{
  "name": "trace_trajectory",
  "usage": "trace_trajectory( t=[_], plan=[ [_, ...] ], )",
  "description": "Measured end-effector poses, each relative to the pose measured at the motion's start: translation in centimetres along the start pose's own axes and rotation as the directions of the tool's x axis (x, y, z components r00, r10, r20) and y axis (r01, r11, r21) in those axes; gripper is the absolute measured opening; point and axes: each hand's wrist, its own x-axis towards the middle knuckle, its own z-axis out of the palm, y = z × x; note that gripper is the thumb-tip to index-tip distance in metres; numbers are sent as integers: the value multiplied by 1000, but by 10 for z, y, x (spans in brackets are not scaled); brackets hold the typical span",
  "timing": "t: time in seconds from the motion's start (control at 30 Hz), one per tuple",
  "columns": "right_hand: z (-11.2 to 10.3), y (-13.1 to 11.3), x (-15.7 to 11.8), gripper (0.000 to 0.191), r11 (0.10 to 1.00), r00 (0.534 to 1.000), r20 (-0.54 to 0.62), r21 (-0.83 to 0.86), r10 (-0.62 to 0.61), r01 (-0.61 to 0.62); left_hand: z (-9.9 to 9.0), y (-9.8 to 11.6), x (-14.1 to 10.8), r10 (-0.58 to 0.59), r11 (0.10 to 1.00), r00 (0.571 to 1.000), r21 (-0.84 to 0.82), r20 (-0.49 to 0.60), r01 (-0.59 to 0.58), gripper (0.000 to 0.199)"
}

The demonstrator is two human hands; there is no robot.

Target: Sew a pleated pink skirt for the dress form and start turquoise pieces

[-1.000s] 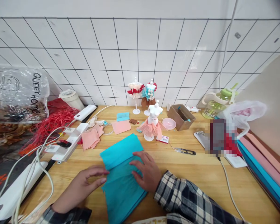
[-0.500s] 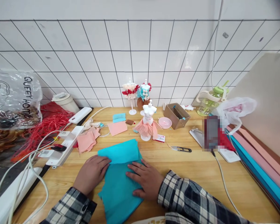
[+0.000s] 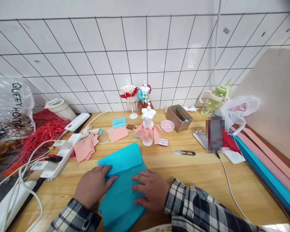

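Observation:
A turquoise sheet [image 3: 125, 190] lies on the wooden table, its upper part folded over into a flap [image 3: 122, 159]. My left hand [image 3: 94, 183] rests on the sheet's left edge, thumb and index finger apart, the fingertips on the flap. On the right side of the sheet, my right hand [image 3: 151, 190] lies flat with its fingers spread. Beyond the sheet stands a small white mannequin [image 3: 148, 116] in a peach skirt [image 3: 148, 132]. Peach pieces [image 3: 85, 149] lie to the left, and a turquoise piece [image 3: 119, 122] lies farther back.
Thread snips [image 3: 185, 152], a pink bowl [image 3: 167, 126] and a cardboard box [image 3: 178, 117] are right of the mannequin. Two dressed mannequins stand behind. A power strip [image 3: 62, 158] with cables is at left; a bottle [image 3: 214, 101] and a blurred device [image 3: 215, 133] are at right.
The view has shifted, moving the background left. My left thumb has opened away from the index finger and lies on the sheet. My right hand has slid slightly down the sheet.

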Motion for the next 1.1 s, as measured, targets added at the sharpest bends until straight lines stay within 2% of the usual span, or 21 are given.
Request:
trace_trajectory(
  t=[0.07,0.1,0.2,0.23,0.37,0.43,0.5,0.63,0.7,0.77,0.87,0.93,1.03,1.1],
  plan=[
    [-6,4,2,38,998,997,-40,1,59,-59,-10,2,0,15,1000,998,10,-55,-15,59],
    [-7,5,3,39,995,994,-49,-7,95,-96,-12,5,2,59,998,995,-17,-78,-61,58],
    [-1,7,2,59,991,991,3,-33,133,-133,-5,21,17,297,941,952,-147,-68,-304,49],
    [2,7,0,63,991,991,29,-29,134,-133,1,27,24,342,924,938,-162,-51,-345,48],
    [13,1,-7,65,983,982,56,2,181,-181,30,43,44,228,961,973,-151,-40,-232,51],
    [12,0,-9,64,982,980,61,17,189,-190,38,41,46,221,962,974,-155,-49,-226,53],
    [9,2,-10,64,981,979,72,38,189,-192,40,32,45,262,949,965,-171,-34,-264,54],
    [-1,9,-9,65,980,978,108,70,180,-188,41,6,41,361,916,932,-192,17,-352,60],
    [-8,10,-7,65,982,978,132,78,162,-173,39,1,38,379,910,925,-188,11,-371,63],
    [-16,10,-4,64,985,981,127,71,147,-157,32,1,37,359,913,932,-189,-51,-362,65],
    [-27,14,3,58,989,988,56,26,142,-144,17,2,37,261,929,947,-217,-186,-299,63],
    [-30,20,10,53,990,990,13,-15,143,-143,10,-6,40,180,939,961,-254,-211,-231,60],
    [-27,34,22,44,987,989,-23,-57,148,-149,11,-27,49,34,964,994,-261,-102,-60,60],
    [-22,42,30,39,977,979,-48,-68,200,-203,15,-40,56,-20,961,1000,-276,-20,14,59]
  ],
)
